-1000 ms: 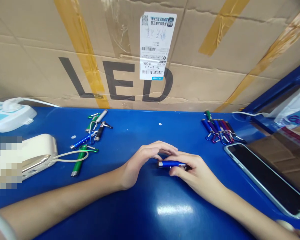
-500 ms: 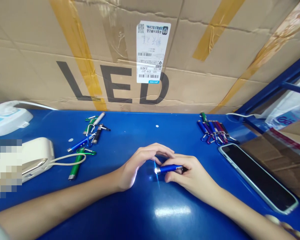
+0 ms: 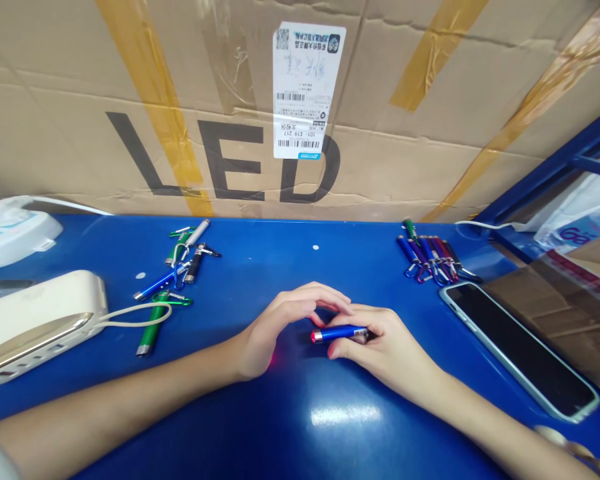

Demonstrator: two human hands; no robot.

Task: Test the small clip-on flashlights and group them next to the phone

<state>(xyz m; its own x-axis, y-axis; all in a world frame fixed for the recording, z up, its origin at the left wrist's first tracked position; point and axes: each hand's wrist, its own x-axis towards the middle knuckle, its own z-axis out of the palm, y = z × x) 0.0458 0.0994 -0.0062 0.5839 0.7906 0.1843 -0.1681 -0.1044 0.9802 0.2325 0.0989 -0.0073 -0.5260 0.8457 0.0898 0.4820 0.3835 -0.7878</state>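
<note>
Blue penlight (image 3: 340, 333), tip glowing red, clasped in the right hand (image 3: 394, 343), left of the phone (image 3: 523, 350)
That hand hides its tail end; the left hand (image 3: 273, 330) curves unclasped before the tip, contact between the hands unclear; far left of the phone, a white device (image 3: 45, 300) is cut off

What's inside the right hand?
The right hand holds a blue flashlight, its tip glowing red. Its other end is tucked into the hand, so I can't see that part.
</note>
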